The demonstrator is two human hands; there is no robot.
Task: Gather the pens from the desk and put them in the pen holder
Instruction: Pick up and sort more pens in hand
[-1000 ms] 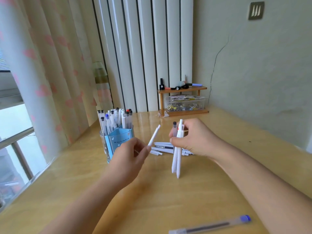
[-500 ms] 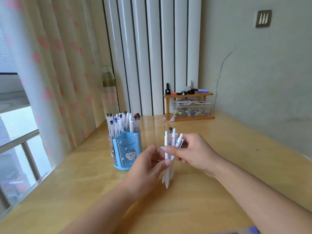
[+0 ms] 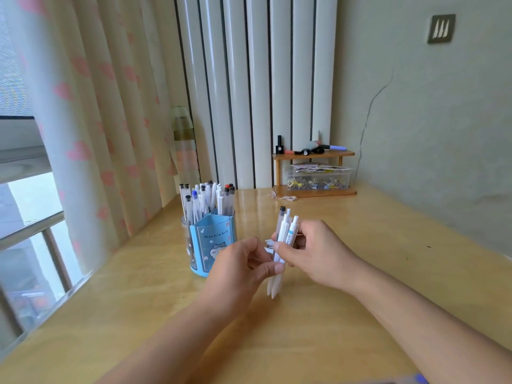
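Pens (image 3: 283, 245) are what we have in hand: a small upright bunch, mostly white with one clear barrel capped in black, held over the wooden desk (image 3: 360, 273) just in front of us, tips down and close to the desktop (whether they touch it we cannot tell). Our right hand (image 3: 318, 254) curls its fingers and thumb round the middle of the bunch, while our left hand (image 3: 243, 268) pinches the lower part of the same bunch from the other side, so both are closed on it. We judge the task well advanced but unfinished: this bunch has been gathered yet not delivered, and at the bottom edge of the view a blue-tipped sliver (image 3: 419, 379) looks like another pen lying on the desk, too cropped for us to be sure. Just to the left of the bunch stands the pen holder (image 3: 212, 245), a blue, divided pot with a cartoon cat on its front panel, already crowded with upright pens, clear and white, with black, blue and red caps; there seems to be some room left in the front compartment, though we cannot see into it. Farther back, against the wall, a small wooden shelf (image 3: 314, 173) carries a dark bottle and a few markers on top, and a clear plastic box (image 3: 318, 180) of small mixed bits below.
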